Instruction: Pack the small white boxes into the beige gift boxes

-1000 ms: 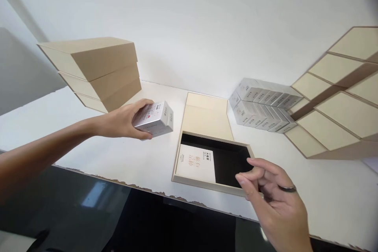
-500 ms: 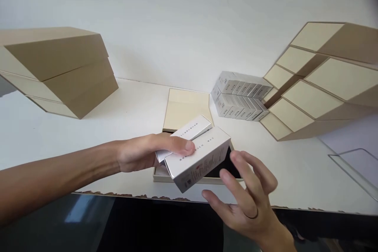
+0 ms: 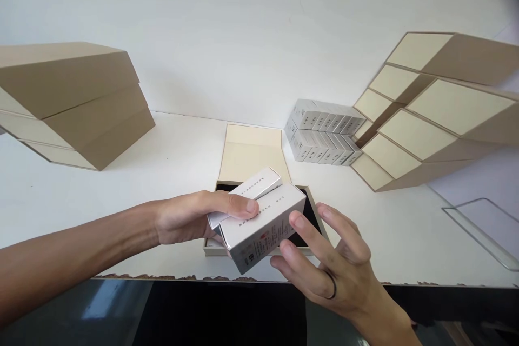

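Two small white cartons [image 3: 263,216] with printed text are gripped side by side in my left hand [image 3: 203,216], its thumb lying across their tops. My right hand [image 3: 336,259], a dark ring on one finger, is spread beside the nearer carton's right end. Its fingertips are close to the printed side; whether they touch it I cannot tell. Below the cartons lies an open cream gift box [image 3: 314,200] with a black interior, its lid [image 3: 253,148] folded back flat towards the wall. The cartons and my hands hide much of the box's inside.
Several matching white cartons [image 3: 324,132] stand in two rows against the wall. Stacked cream boxes rise at the right [image 3: 421,113] and at the left [image 3: 77,102]. A clear-edged frame [image 3: 478,232] lies at far right. The white table's front edge [image 3: 227,277] is chipped.
My right hand's fingers have come closer to the nearer carton. The held cartons sit slightly lower and further left in view, and the whole scene has shifted a little left.
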`<state>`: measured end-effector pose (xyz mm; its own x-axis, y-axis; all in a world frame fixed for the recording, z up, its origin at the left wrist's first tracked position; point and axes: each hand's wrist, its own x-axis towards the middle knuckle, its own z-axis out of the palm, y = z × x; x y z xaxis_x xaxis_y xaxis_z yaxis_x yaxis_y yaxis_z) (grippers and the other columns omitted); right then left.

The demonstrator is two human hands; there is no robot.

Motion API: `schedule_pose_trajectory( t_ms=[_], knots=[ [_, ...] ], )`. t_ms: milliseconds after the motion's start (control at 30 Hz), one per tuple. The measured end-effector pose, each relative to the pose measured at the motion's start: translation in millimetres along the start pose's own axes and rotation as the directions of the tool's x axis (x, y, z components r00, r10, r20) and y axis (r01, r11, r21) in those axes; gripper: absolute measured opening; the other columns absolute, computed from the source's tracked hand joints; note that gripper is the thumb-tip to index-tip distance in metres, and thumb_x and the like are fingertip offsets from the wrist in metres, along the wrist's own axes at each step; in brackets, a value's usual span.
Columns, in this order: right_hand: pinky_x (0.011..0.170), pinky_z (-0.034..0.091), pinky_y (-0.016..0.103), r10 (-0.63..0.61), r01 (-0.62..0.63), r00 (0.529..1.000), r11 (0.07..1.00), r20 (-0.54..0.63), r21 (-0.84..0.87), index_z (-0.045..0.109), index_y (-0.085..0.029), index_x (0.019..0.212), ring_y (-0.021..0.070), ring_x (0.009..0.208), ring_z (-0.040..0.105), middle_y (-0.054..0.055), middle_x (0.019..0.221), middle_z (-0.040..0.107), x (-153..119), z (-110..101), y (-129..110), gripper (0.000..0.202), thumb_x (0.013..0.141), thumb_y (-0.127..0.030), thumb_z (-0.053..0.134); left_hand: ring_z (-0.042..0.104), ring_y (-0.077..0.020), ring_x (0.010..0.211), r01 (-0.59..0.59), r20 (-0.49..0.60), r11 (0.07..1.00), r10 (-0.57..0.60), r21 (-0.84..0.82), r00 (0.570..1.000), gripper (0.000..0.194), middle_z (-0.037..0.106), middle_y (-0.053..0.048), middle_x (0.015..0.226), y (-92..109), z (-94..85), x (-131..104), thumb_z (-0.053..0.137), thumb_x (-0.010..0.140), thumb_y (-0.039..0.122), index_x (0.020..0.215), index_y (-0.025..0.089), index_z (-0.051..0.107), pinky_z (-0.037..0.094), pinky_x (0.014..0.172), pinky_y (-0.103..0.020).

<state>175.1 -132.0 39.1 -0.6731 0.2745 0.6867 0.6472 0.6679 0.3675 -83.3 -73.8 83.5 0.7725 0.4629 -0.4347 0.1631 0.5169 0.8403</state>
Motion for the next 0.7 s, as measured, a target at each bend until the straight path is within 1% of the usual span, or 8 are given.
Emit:
schedule_pose_trajectory(
  t_ms=[100,167,300,367,433,567,633,700],
  knots=[
    [0.098,0.055,0.044,-0.001,0.001,1.0,1.0,0.005,-0.014,0.053,-0.025,0.111,0.0274,0.126,0.039,0.002,0.151,0.043,2.0,0.5,0.4,0.052,0.072,-0.02,0.087,0.06,-0.0216,0.092,-0.001,0.006,1.0,0.001,0.001,1.0,0.051,0.068,-0.005,0.094,1.6,0.2,-0.4,0.07,0.079,0.061,0.111,0.021,0.068,0.051,0.085,-0.031],
    [0.099,0.054,0.043,-0.005,0.005,1.0,1.0,0.004,-0.024,0.053,-0.026,0.11,0.0268,0.127,0.039,0.002,0.151,0.044,3.8,0.9,1.4,0.051,0.073,-0.016,0.086,0.06,-0.021,0.091,-0.004,0.025,1.0,0.004,0.001,1.0,0.05,0.068,-0.005,0.093,1.6,-0.1,0.5,0.07,0.079,0.061,0.11,0.021,0.069,0.052,0.084,-0.031],
    [0.102,0.052,0.042,-0.023,0.023,1.0,0.999,-0.01,-0.049,0.053,-0.028,0.108,0.0249,0.129,0.04,-0.001,0.146,0.05,8.8,0.6,5.1,0.047,0.076,-0.009,0.082,0.061,-0.0189,0.09,-0.02,0.084,1.0,0.02,-0.003,0.996,0.043,0.068,-0.004,0.094,-0.2,-0.8,6.3,0.069,0.083,0.057,0.107,0.022,0.071,0.054,0.08,-0.029],
    [0.103,0.051,0.043,-0.037,0.036,0.999,0.998,-0.012,-0.048,0.053,-0.027,0.108,0.0255,0.131,0.041,0.001,0.144,0.053,12.1,-0.3,6.8,0.044,0.078,-0.009,0.08,0.061,-0.0175,0.09,-0.027,0.102,1.0,0.026,0.002,0.994,0.039,0.068,-0.003,0.093,0.4,-0.5,9.8,0.069,0.084,0.056,0.104,0.022,0.073,0.054,0.076,-0.026],
    [0.102,0.05,0.045,-0.051,0.051,0.999,0.998,-0.006,-0.048,0.051,-0.026,0.108,0.0264,0.133,0.044,0.005,0.141,0.055,15.5,-1.2,7.3,0.042,0.08,-0.008,0.078,0.062,-0.0169,0.092,-0.023,0.119,1.0,0.021,0.018,0.993,0.039,0.068,-0.003,0.092,3.0,-0.1,12.9,0.07,0.084,0.056,0.103,0.022,0.073,0.053,0.073,-0.023],
    [0.101,0.043,0.044,-0.035,0.033,0.999,0.996,-0.02,-0.082,0.047,-0.026,0.106,0.0259,0.135,0.051,0.011,0.135,0.059,21.6,-1.2,3.9,0.034,0.087,-0.013,0.072,0.063,-0.018,0.09,0.02,0.164,0.996,-0.035,0.091,0.986,0.044,0.068,-0.003,0.091,11.2,-0.4,17.2,0.072,0.081,0.061,0.1,0.021,0.073,0.054,0.074,-0.026],
    [0.103,0.039,0.043,-0.016,0.014,0.999,0.998,-0.038,-0.067,0.047,-0.025,0.107,0.0265,0.136,0.051,0.012,0.132,0.059,24.3,-0.9,1.9,0.03,0.09,-0.015,0.071,0.063,-0.0189,0.086,0.043,0.21,0.986,-0.076,0.159,0.975,0.046,0.069,-0.003,0.088,15.2,-0.7,18.4,0.073,0.079,0.062,0.095,0.019,0.074,0.054,0.074,-0.029],
    [0.107,0.037,0.043,-0.027,0.026,0.999,0.999,-0.031,-0.043,0.048,-0.023,0.108,0.026,0.136,0.052,0.013,0.131,0.058,27.1,-1.5,1.0,0.028,0.092,-0.014,0.069,0.064,-0.0193,0.086,0.044,0.249,0.972,-0.103,0.231,0.963,0.045,0.07,-0.003,0.087,18.7,-0.7,19.1,0.072,0.08,0.062,0.092,0.019,0.075,0.053,0.071,-0.028]
  ],
)
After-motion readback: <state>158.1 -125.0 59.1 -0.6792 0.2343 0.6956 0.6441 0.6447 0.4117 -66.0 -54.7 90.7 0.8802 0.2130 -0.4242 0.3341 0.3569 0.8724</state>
